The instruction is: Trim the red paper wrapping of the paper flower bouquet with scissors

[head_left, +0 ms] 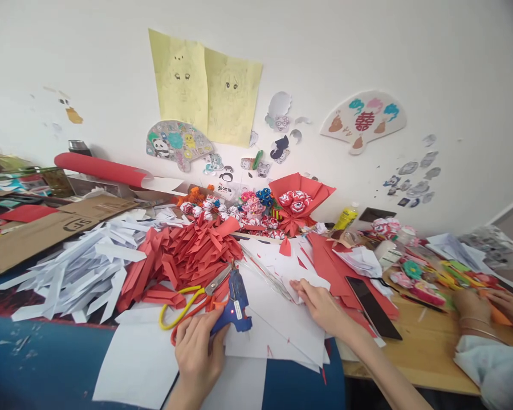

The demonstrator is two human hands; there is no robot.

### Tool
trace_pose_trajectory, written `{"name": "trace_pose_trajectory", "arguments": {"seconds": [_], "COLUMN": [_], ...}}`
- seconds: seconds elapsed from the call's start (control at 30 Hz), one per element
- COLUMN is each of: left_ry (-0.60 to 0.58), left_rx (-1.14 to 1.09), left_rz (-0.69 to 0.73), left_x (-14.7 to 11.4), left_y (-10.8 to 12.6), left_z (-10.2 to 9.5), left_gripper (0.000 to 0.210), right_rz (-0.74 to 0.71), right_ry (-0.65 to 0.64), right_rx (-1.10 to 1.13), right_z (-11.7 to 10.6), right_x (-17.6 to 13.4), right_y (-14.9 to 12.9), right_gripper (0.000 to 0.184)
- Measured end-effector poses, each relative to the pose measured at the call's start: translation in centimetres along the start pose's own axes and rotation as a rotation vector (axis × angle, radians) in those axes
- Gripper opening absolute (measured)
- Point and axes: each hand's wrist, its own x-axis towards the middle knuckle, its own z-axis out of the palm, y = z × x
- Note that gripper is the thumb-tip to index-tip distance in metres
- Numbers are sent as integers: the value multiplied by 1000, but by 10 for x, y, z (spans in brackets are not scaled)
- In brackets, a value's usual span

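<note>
My left hand (200, 347) is closed round the handle of a blue hot glue gun (238, 302), its nozzle pointing up and away. Just left of the gun lie scissors with yellow handles (188, 296), and an orange-red handle shows partly behind my fingers. My right hand (314, 302) has its fingertips pinched together over white paper sheets (277, 330). Whatever is between those fingertips is too small to make out. Thin pale wires (267, 270) lie on the sheets close to these fingers. Beyond the gun is a heap of folded red paper strips (192, 250).
White paper strips (81, 262) are heaped at left beside flattened cardboard (60, 228). A red paper bouquet (299, 202) stands by the wall. A dark phone (374, 307) rests on red paper at right. Another person's hands (474, 307) work at the far right.
</note>
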Motion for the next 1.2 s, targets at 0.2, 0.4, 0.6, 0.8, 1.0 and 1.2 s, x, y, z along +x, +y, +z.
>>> {"name": "trace_pose_trajectory", "arguments": {"seconds": [0.2,0.4,0.6,0.8,1.0,1.2], "left_ry": [-40,-49,-57,-63,-68,-88], "left_rx": [-23,-32,-13,-7,1,-20], "left_rz": [5,16,16,22,7,5], "left_x": [-1,0,-3,-3,-2,-3], "left_y": [0,0,-2,-2,0,-1], "left_z": [-2,-2,-1,-1,-1,-2], "left_gripper": [27,30,29,27,26,29], "right_rz": [154,196,78,45,41,174], "right_ry": [220,403,179,69,51,192], "right_rx": [389,421,215,135,17,468], "right_z": [-19,-49,-30,0,-4,-9], "right_x": [11,0,-35,-37,-32,-29], "right_y": [23,26,0,1,1,19], "right_gripper": [32,40,26,23,24,36]}}
